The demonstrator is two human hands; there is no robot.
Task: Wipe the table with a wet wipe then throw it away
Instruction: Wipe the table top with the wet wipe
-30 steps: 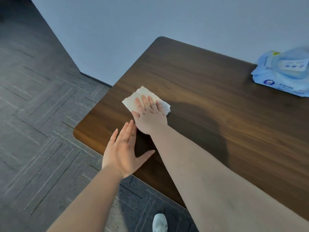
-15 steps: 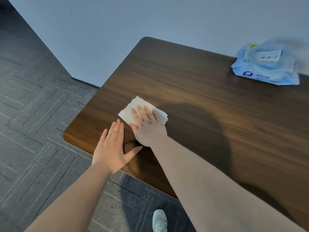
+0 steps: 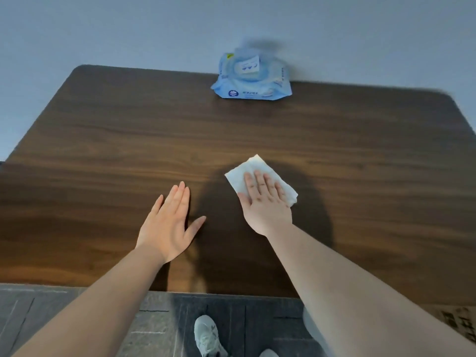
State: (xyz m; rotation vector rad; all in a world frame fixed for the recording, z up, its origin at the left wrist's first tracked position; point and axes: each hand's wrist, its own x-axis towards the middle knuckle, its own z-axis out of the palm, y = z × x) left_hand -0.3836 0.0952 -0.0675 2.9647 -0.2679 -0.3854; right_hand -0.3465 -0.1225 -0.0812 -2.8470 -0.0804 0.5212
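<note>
A folded white wet wipe (image 3: 253, 167) lies flat on the dark wooden table (image 3: 116, 140), a little right of its middle. My right hand (image 3: 265, 202) presses down on the wipe with flat, spread fingers and covers its near half. My left hand (image 3: 170, 222) rests palm down on the bare wood to the left of it, holding nothing, fingers together and thumb out.
A blue pack of wet wipes (image 3: 251, 78) stands at the table's far edge against the grey wall. The near table edge runs below my forearms, with dark floor tiles and my shoes (image 3: 206, 336) beneath it.
My right hand has slid the wipe from the table's left corner to right of the middle. My left hand moved right along the table too, and the view turned to face the table squarely.
</note>
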